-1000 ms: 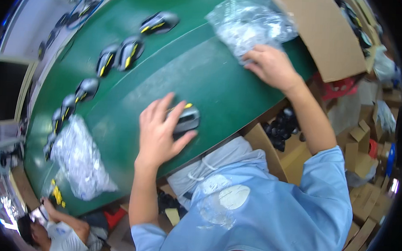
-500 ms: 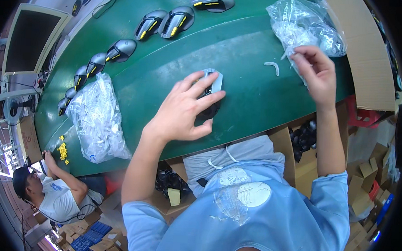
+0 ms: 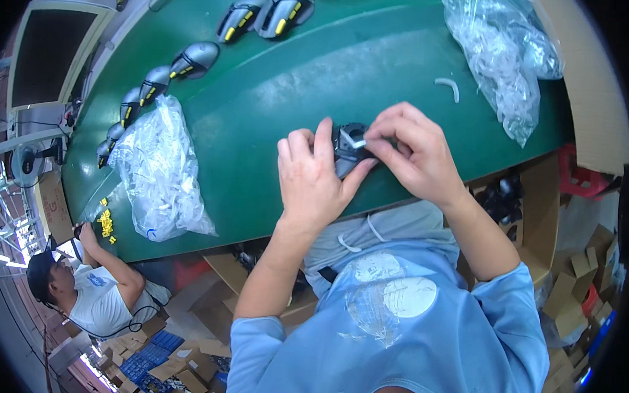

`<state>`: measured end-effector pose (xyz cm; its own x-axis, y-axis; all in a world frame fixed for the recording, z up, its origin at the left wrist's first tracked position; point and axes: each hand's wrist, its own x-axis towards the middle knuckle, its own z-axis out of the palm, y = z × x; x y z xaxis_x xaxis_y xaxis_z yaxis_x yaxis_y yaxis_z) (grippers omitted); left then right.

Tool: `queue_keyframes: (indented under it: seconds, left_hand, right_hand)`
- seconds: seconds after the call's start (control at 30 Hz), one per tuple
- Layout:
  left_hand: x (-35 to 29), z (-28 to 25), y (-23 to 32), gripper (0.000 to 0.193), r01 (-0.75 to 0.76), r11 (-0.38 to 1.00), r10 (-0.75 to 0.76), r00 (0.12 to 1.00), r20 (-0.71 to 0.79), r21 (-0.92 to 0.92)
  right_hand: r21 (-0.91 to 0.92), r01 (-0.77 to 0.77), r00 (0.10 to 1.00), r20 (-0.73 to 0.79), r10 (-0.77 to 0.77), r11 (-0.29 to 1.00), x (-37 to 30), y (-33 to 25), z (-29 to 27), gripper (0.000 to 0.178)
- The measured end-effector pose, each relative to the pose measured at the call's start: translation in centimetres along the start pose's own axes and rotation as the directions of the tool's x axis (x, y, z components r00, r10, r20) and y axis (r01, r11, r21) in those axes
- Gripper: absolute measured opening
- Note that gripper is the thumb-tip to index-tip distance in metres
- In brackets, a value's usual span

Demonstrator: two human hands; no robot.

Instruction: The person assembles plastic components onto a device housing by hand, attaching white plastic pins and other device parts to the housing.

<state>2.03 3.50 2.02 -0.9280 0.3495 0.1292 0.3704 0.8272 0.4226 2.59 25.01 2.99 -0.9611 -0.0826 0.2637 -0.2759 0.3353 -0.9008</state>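
Observation:
A dark computer mouse (image 3: 347, 166) lies on the green table in front of me, partly covered by my hands. My left hand (image 3: 314, 174) grips it from the left, thumb along the near side and fingers at the far side. From the right, my right hand (image 3: 418, 153) pinches a small whitish plastic strip (image 3: 358, 142) between thumb and fingertips, with the strip's end against the mouse. Beyond my right hand a loose, curved white strip (image 3: 449, 87) rests on the table. A clear plastic bag (image 3: 502, 71) of similar pale pieces lies at the far right.
Several grey-black mice with yellow side parts (image 3: 285, 13) line the table's far left side. Another clear bag (image 3: 162, 178) of white pieces sits at left, near small yellow parts (image 3: 105, 222). A co-worker (image 3: 107, 285) is at the left end. Cardboard (image 3: 594, 90) stands at right.
My right hand has come from the right-hand bag to the mouse, bringing a white strip. My left hand has shifted from over the mouse to its left side. The view has moved slightly.

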Motion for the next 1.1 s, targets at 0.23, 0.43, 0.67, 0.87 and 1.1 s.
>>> queue_keyframes:
  seconds: [0.23, 0.43, 0.67, 0.87, 1.1]
  left_hand:
    - [-0.8, 1.8, -0.4, 0.092, -0.171, 0.981, 0.160, 0.981, -0.109, -0.097]
    - [-1.0, 1.8, -0.4, 0.082, -0.198, 0.978, 0.193, 0.978, -0.075, -0.061]
    - [-0.7, 1.7, -0.6, 0.083, -0.259, 0.965, 0.263, 0.956, -0.128, 0.045]
    - [-0.6, 0.9, -1.0, 0.087, -0.262, 0.954, 0.274, 0.960, -0.065, 0.143]
    - [-0.5, 1.1, -1.0, 0.083, -0.283, 0.950, 0.295, 0.952, -0.081, 0.131]
  right_hand:
    - [-0.119, 0.139, 0.990, 0.047, -0.135, 0.983, -0.4, 0.9, 0.7, 0.011]
    - [-0.159, 0.154, 0.979, 0.161, -0.129, 0.975, -0.8, -0.1, -0.3, 0.011]
    - [-0.284, 0.210, 0.973, 0.150, -0.173, 0.936, -1.4, 0.1, -0.4, 0.013]
    - [-0.328, 0.279, 0.959, 0.153, -0.241, 0.903, -1.3, 0.6, 0.2, 0.021]
    - [-0.487, 0.359, 0.928, 0.277, -0.249, 0.797, -1.3, -1.0, -0.4, 0.028]
